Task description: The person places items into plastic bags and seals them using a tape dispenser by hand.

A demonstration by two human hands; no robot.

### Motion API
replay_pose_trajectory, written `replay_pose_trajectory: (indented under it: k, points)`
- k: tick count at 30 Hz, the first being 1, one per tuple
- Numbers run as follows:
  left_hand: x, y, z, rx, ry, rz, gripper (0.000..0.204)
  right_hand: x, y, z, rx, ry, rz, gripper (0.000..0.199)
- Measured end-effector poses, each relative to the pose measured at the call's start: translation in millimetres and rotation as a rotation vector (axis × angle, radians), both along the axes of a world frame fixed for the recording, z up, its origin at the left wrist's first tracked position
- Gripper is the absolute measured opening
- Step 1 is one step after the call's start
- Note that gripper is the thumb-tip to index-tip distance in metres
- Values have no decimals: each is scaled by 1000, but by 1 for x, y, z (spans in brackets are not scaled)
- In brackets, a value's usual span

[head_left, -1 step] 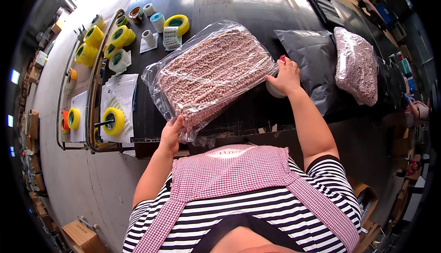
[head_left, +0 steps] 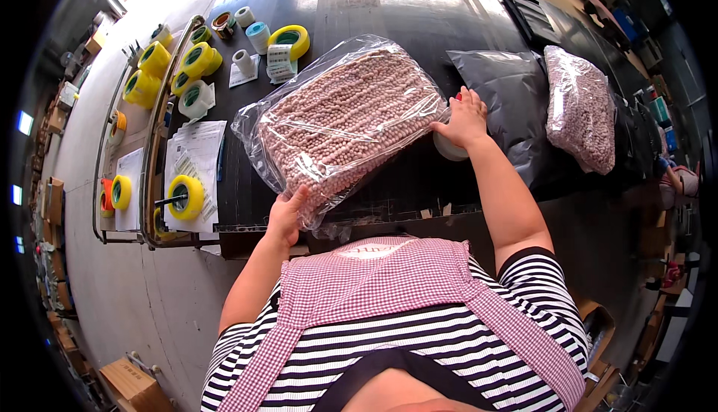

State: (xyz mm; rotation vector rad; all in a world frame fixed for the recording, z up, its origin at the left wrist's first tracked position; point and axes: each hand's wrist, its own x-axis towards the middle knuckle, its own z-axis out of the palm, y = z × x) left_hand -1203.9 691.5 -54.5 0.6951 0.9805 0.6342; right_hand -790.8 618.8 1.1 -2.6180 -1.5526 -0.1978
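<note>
A clear plastic bag filled with strings of small pinkish beads (head_left: 351, 113) lies slanted across the dark table. My left hand (head_left: 284, 217) grips the bag's near left corner, thumb on top and fingers beneath. At the bag's right edge, my right hand (head_left: 465, 120) rests over a pale tape roll (head_left: 449, 147) with a small red part (head_left: 458, 98); its fingers are stretched out and the thumb points toward the bag. The hand covers much of this thing, so its full shape is hidden. Right of it lies a grey plastic mailer bag (head_left: 508, 105).
A second clear bag of beads (head_left: 580, 109) sits on the right. Yellow tape rolls (head_left: 185, 197) and label rolls (head_left: 257, 36) stand at the left, near printed sheets (head_left: 196, 157) and a metal rack (head_left: 152, 135). Another person (head_left: 679, 181) is at the far right.
The fingers of my right hand have shifted slightly up and left, covering more of the red part. The bag of beads has barely moved.
</note>
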Motion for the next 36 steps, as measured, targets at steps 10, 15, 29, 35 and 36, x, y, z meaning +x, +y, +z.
replay_pose_trajectory:
  k: [10,15,29,35,36]
  points:
    - [-64,30,-25,-70,139,80,24,-46,12,-45,146,248,346,16]
    - [-88,7,-39,-60,185,161,33,-47,-37,-53,362,125,453,50]
    - [-129,74,-70,46,271,550,40,6,-76,-22,-40,255,303,85]
    - [-150,89,-66,35,356,402,44,47,-102,-24,-46,253,239,83]
    - [-158,88,-65,30,324,343,44,45,-102,-28,-1,196,197,84]
